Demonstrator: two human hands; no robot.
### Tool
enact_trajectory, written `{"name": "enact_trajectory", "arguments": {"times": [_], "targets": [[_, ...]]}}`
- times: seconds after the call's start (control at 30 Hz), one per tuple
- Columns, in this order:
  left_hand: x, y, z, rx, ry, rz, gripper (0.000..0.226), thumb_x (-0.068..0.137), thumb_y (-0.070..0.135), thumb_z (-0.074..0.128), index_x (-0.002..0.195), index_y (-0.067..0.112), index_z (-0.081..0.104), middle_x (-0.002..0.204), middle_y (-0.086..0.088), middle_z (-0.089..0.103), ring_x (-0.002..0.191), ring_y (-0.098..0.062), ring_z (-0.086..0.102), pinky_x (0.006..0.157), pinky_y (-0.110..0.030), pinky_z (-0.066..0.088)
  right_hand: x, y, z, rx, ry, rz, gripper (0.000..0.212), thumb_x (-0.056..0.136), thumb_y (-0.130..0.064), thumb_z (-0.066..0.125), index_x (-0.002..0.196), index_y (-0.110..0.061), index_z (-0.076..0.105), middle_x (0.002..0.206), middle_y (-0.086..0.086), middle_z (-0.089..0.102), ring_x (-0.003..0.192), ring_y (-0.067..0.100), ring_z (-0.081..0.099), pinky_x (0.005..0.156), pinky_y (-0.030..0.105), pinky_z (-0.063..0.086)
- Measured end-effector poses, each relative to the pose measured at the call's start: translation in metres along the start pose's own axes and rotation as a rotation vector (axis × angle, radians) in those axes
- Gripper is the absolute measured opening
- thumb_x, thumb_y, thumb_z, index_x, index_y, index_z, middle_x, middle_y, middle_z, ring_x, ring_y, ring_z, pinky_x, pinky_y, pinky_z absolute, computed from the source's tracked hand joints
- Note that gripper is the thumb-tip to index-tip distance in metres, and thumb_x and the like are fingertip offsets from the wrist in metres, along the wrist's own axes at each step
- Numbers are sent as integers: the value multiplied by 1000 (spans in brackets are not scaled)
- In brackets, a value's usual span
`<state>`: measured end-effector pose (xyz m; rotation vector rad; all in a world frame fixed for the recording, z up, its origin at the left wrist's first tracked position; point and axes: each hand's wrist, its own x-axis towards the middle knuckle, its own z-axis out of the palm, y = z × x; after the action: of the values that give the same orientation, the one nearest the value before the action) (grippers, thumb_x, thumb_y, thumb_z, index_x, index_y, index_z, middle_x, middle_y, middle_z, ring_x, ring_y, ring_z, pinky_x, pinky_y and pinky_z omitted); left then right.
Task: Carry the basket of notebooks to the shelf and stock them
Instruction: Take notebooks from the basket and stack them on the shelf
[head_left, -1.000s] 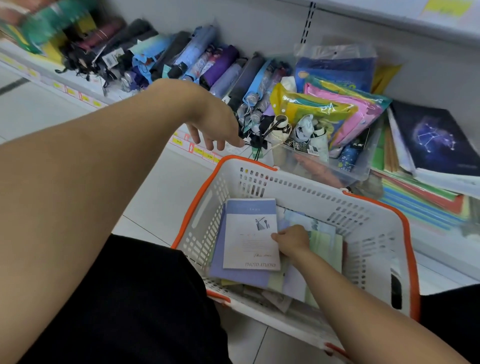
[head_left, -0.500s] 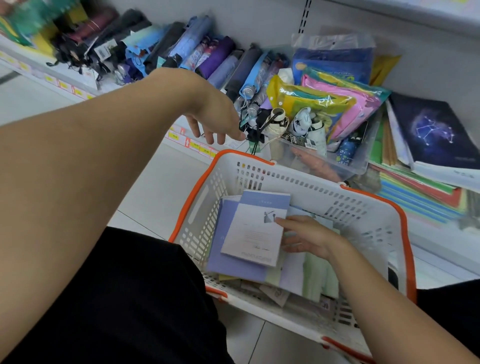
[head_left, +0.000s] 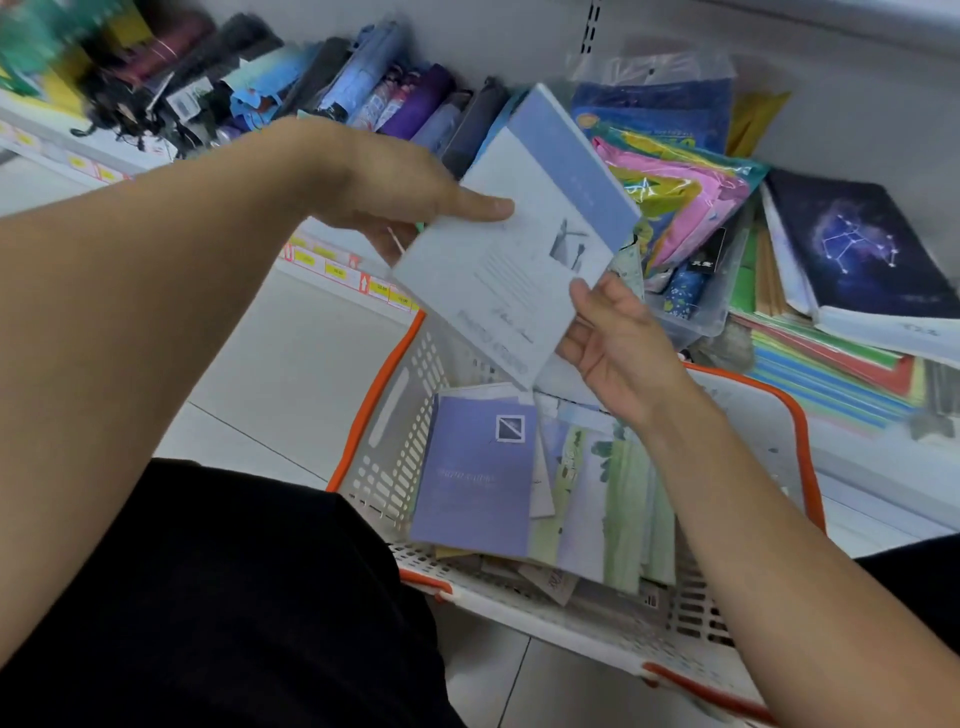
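Above the basket (head_left: 395, 431), both hands pinching one notebook, left hand (head_left: 395, 192) thumb-on-cover, right hand (head_left: 618, 338) at lower corner: keep flat, release right, slide onto shelf stack (head_left: 831, 358) spine-first.

The basket (head_left: 395, 467) is hard white plastic full of little holes, with a smooth orange rim. The notebook (head_left: 519, 249) held up has a smooth paper cover, pale and a bit shiny. The purple notebook (head_left: 475, 475) in the basket looks matt. The pink and yellow packs (head_left: 685, 192) have shiny, crinkly plastic wrap. The floor (head_left: 291, 358) is smooth white tile.
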<state>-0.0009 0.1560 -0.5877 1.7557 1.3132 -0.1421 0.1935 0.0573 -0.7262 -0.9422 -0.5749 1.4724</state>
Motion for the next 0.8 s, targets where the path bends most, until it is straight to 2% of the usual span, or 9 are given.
{"name": "enact_trajectory", "arguments": {"times": [0.1, 0.2, 0.27, 0.33, 0.4, 0.57, 0.63, 0.67, 0.8], "targets": [[1, 9, 4, 87, 105, 76, 19, 92, 36, 63, 95, 17, 64, 90, 1, 74, 80, -19, 72, 64, -31, 60, 1, 26, 5, -139, 182, 201, 32, 100, -36, 54, 110, -7, 60, 89, 10, 72, 76, 25, 71, 70, 38, 61], [8, 11, 6, 370, 196, 46, 23, 94, 38, 59, 102, 16, 58, 87, 4, 63, 72, -14, 63, 51, -25, 47, -19, 91, -21, -949, 262, 492, 43, 85, -44, 74, 97, -5, 61, 84, 10, 63, 67, 24, 61, 70, 45, 57], [11, 5, 3, 414, 200, 11, 23, 95, 37, 58, 107, 18, 56, 87, 3, 60, 72, -14, 61, 48, -24, 45, -40, 127, -33, -1243, 221, 588, 68, 70, -46, 85, 113, -4, 53, 105, 10, 60, 87, 25, 62, 71, 41, 53], [11, 0, 1, 393, 200, -2, 23, 95, 35, 58, 110, 18, 57, 92, -1, 64, 76, -17, 64, 51, -27, 49, -51, 151, -38, -1333, 284, 558, 102, 60, -48, 90, 135, -5, 36, 130, 14, 49, 115, 33, 56, 85, 39, 50], [10, -2, -2, 342, 200, -8, 24, 95, 33, 59, 110, 15, 57, 99, -5, 66, 81, -22, 67, 60, -33, 54, -55, 162, -35, -1390, 356, 511, 112, 60, -46, 91, 142, -4, 28, 140, 16, 44, 126, 38, 48, 96, 43, 46], [11, -7, -4, 373, 206, -24, 24, 95, 35, 58, 108, 15, 54, 93, -5, 66, 78, -23, 67, 58, -33, 55, -42, 169, -44, -1171, 427, 576, 83, 56, -37, 92, 122, -5, 52, 117, 9, 64, 109, 31, 63, 87, 41, 55], [13, -9, -5, 412, 212, -30, 24, 95, 35, 59, 106, 14, 55, 90, -3, 63, 76, -22, 65, 53, -30, 52, -39, 166, -51, -1169, 419, 526, 34, 67, -29, 84, 84, -9, 63, 90, 8, 68, 90, 28, 69, 67, 32, 54], [14, -11, -6, 424, 212, -35, 25, 94, 36, 59, 106, 14, 55, 90, -3, 62, 77, -22, 65, 53, -29, 51, -39, 163, -54, -1188, 395, 508, 26, 74, -25, 80, 66, -12, 59, 75, 6, 65, 77, 26, 67, 58, 28, 47], [16, -14, -7, 404, 194, -63, 29, 94, 37, 59, 110, 14, 54, 96, -7, 65, 83, -27, 68, 56, -31, 55, -37, 154, -67, -1224, 276, 500, 48, 86, -16, 71, 49, -17, 40, 53, 0, 44, 50, 14, 44, 50, 27, 30]]}}
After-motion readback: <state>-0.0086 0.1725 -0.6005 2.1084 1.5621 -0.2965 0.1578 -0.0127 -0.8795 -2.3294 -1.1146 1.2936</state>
